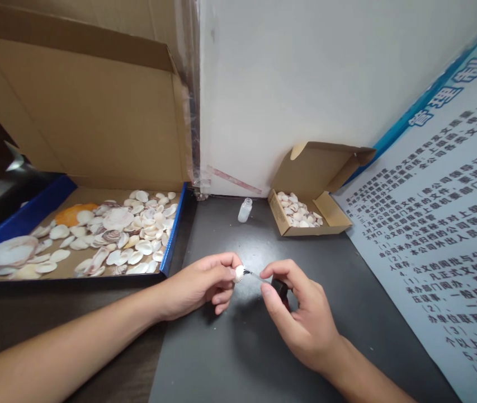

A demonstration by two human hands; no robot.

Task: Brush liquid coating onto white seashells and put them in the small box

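Now, the left hand (204,285) grips a small ribbed seashell (239,273) between thumb and fingers, out at the fingertips, so the side facing across is left exposed. Opposite, the right hand (305,313) is closed around the black cap (279,288) of an applicator brush, its thin stem (259,276) running across to the shell, a hold that seems meant for fine control of the tip. Both hands meet over the dark tabletop (204,364), between the two supplies: a wide blue-sided box (174,226) of mixed shells at left, a small cardboard box (335,215) of pale ones at right. The uncapped little bottle (245,211) stands just beyond, presumably for easy reach.
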